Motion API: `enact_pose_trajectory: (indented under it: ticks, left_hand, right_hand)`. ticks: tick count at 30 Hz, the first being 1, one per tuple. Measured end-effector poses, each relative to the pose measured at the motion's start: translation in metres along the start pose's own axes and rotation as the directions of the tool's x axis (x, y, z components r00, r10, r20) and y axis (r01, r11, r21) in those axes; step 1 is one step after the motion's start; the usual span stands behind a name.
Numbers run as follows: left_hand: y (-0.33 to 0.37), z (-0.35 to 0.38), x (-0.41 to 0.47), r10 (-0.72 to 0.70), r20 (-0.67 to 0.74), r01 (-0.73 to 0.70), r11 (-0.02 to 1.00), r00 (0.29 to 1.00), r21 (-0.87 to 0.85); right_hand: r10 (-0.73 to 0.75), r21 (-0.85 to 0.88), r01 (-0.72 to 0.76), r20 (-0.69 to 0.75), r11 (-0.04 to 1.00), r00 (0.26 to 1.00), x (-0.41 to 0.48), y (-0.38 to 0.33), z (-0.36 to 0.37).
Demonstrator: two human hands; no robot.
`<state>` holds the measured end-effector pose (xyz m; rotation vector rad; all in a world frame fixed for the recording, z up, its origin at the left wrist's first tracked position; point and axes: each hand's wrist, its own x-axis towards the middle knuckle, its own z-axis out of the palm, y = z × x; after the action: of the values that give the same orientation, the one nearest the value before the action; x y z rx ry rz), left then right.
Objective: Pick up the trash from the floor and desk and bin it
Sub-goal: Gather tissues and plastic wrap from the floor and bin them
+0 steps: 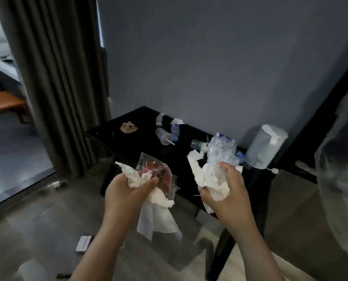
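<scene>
Just in front of the surface, my hands are apart, each clamped on trash: left hand on tissues and a red wrapper, right hand on a tissue wad and clear plastic. I should squeeze firmly so nothing drops. Open floor left of the surface's corner gives turning room.

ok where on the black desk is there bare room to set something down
Bare desk lies between the brown scrap and the tipped cup, and in front of both toward the near edge. Crowded: the wall side from the small bottle to the big pale container.
</scene>
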<state>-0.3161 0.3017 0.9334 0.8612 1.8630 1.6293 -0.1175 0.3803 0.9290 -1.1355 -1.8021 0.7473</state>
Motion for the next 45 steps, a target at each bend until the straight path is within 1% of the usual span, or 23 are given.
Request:
enact_pose_trajectory:
  ticks: [4,7,9,14,17,21,26,30,33,36,38,41,43,45]
  left_hand:
    - [0.017,0.049,-0.025,0.044,0.211,-0.053,0.998,0.976,0.04]
    - [0.032,0.089,-0.052,0.082,0.354,-0.103,0.994,0.932,0.041]
    - [0.041,0.112,-0.069,0.108,0.418,-0.131,0.991,0.902,0.028]
    - [0.063,0.186,-0.137,0.203,0.583,-0.235,0.972,0.787,-0.02]
    - [0.072,0.236,-0.193,0.246,0.663,-0.291,0.956,0.707,-0.044]
    - [0.08,0.297,-0.278,0.268,0.762,-0.33,0.941,0.59,-0.076]
    - [0.088,0.359,-0.38,0.296,0.843,-0.359,0.924,0.448,-0.133]
    - [0.093,0.402,-0.448,0.28,0.904,-0.373,0.916,0.323,-0.151]
    - [0.092,0.439,-0.484,0.251,0.934,-0.374,0.916,0.254,-0.145]
    - [0.091,0.481,-0.513,0.248,0.946,-0.382,0.911,0.21,-0.154]
    - [0.094,0.513,-0.527,0.252,0.951,-0.367,0.914,0.177,-0.173]
    - [0.096,0.568,-0.539,0.274,0.957,-0.386,0.897,0.096,-0.218]
    - [0.102,0.596,-0.541,0.285,0.956,-0.392,0.889,0.069,-0.237]
    - [0.107,0.634,-0.544,0.294,0.955,-0.38,0.888,0.036,-0.258]
  right_hand:
    - [0.099,-0.06,-0.112,-0.192,0.992,0.977,-0.035,0.01,-0.062]
    - [0.151,-0.076,-0.186,-0.33,0.98,0.932,-0.066,0.015,-0.109]
    - [0.174,-0.071,-0.216,-0.381,0.974,0.908,-0.083,0.018,-0.137]
    - [0.195,-0.073,-0.28,-0.551,0.957,0.812,-0.143,0.035,-0.224]
    - [0.21,-0.076,-0.333,-0.642,0.94,0.738,-0.189,0.047,-0.282]
    - [0.206,-0.096,-0.411,-0.75,0.907,0.628,-0.255,0.063,-0.36]
    - [0.204,-0.07,-0.484,-0.848,0.872,0.489,-0.339,0.072,-0.437]
    - [0.216,-0.009,-0.542,-0.911,0.841,0.352,-0.395,0.084,-0.486]
    - [0.234,0.045,-0.586,-0.939,0.809,0.252,-0.424,0.102,-0.513]
    - [0.247,0.091,-0.617,-0.953,0.782,0.173,-0.437,0.126,-0.538]
    - [0.239,0.103,-0.627,-0.961,0.772,0.137,-0.435,0.143,-0.557]
    - [0.211,0.105,-0.645,-0.973,0.757,0.089,-0.425,0.166,-0.59]
    - [0.214,0.099,-0.666,-0.972,0.74,0.093,-0.415,0.174,-0.608]
    - [0.215,0.103,-0.694,-0.974,0.713,0.077,-0.401,0.188,-0.632]
